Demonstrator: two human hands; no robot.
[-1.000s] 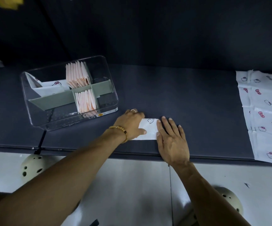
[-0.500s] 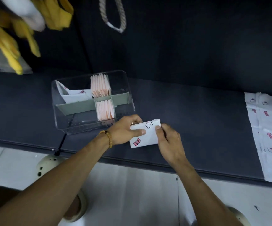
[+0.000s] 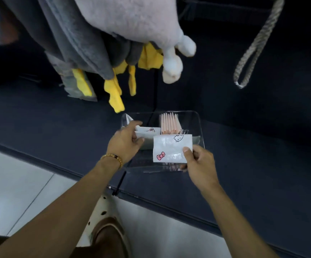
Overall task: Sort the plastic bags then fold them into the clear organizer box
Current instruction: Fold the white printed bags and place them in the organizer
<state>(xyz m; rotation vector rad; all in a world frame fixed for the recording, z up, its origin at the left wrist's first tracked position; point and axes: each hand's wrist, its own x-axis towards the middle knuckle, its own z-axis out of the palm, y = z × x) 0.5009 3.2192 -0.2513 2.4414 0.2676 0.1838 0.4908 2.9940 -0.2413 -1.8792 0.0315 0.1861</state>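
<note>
1. The clear box (image 3: 197, 125) sits on the dark table (image 3: 262, 164), its near part hidden behind a folded bag (image 3: 171, 148).
2. The right hand (image 3: 199, 161) pinches this bag above the box.
3. The left hand (image 3: 125, 143), fingers curled, touches white bags (image 3: 148, 131) inside; the grip is unclear.

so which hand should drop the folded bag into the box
Right hand: it already pinches the folded bag over the box. The left hand is at the white bags inside.

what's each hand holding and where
Right hand pinches the folded white bag at its lower right corner. Left hand grips the white bags in the organizer box.
</note>
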